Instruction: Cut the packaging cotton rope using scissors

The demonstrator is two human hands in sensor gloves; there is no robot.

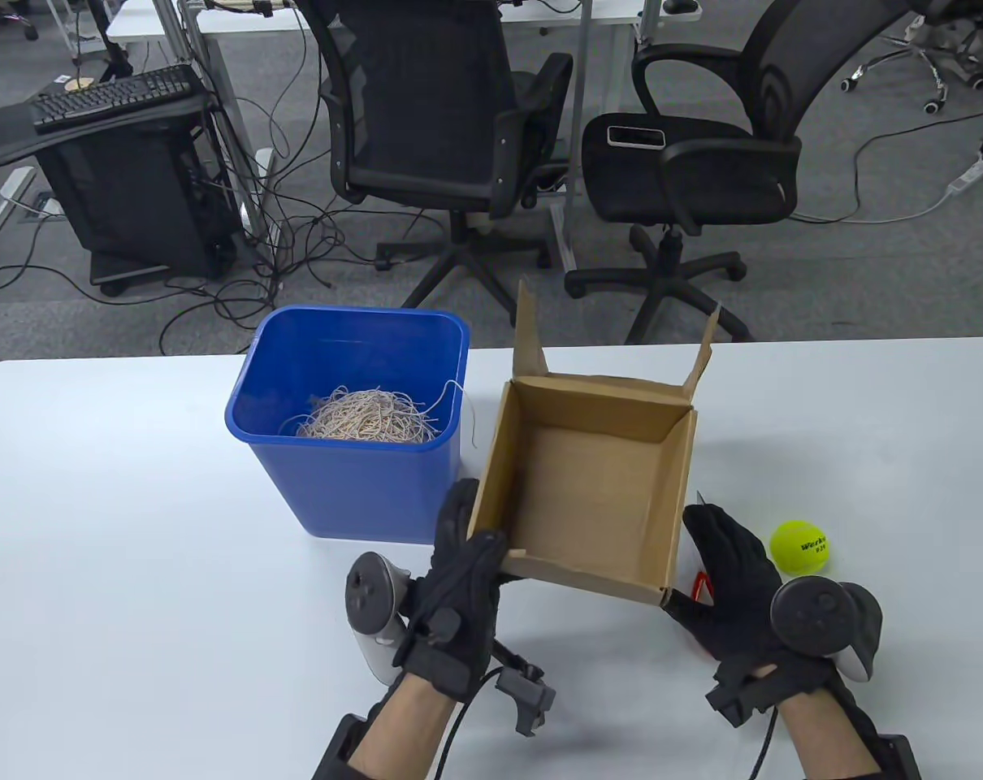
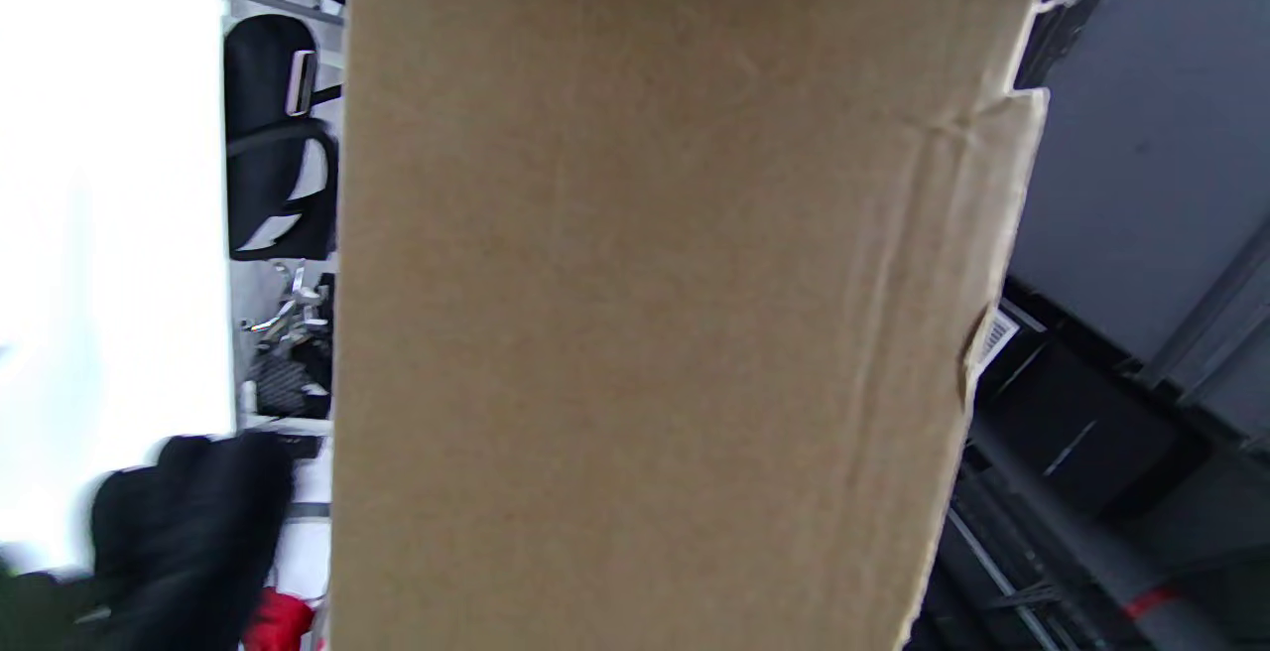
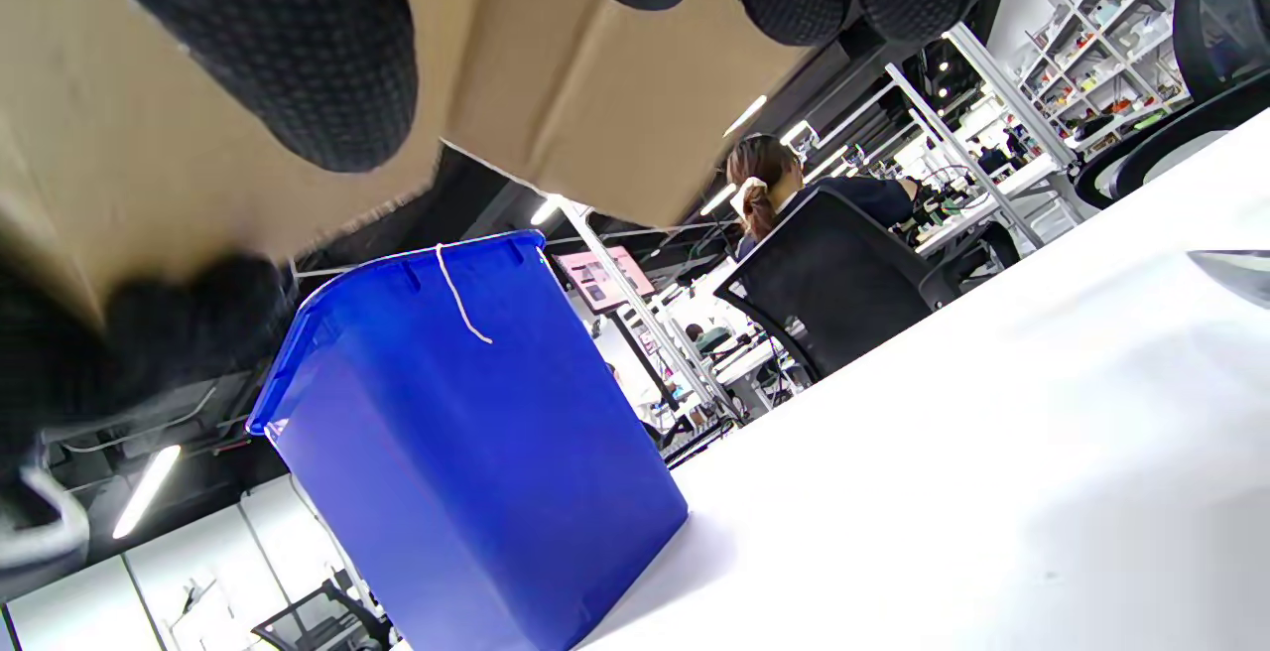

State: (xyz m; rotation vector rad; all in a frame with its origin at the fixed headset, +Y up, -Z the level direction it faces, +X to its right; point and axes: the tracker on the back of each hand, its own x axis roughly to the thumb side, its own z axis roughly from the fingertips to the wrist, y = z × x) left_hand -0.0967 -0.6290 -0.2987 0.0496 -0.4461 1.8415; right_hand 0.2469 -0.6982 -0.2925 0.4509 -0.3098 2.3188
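Note:
A tangle of cotton rope (image 1: 365,418) lies in a blue bin (image 1: 353,496), with one strand hanging over its rim (image 3: 461,299). An open, empty cardboard box (image 1: 589,479) is held between my hands. My left hand (image 1: 475,528) grips its near-left corner. My right hand (image 1: 703,561) holds its near-right corner, fingers against the cardboard (image 3: 595,85). In the right wrist view the box is raised off the table. Red-handled scissors (image 1: 703,587) lie on the table under my right hand, mostly hidden; the handle also shows in the left wrist view (image 2: 278,621).
A yellow tennis ball (image 1: 798,546) sits on the white table (image 1: 134,528) right of my right hand. The blue bin (image 3: 466,453) stands just left of the box. Office chairs stand beyond the far table edge.

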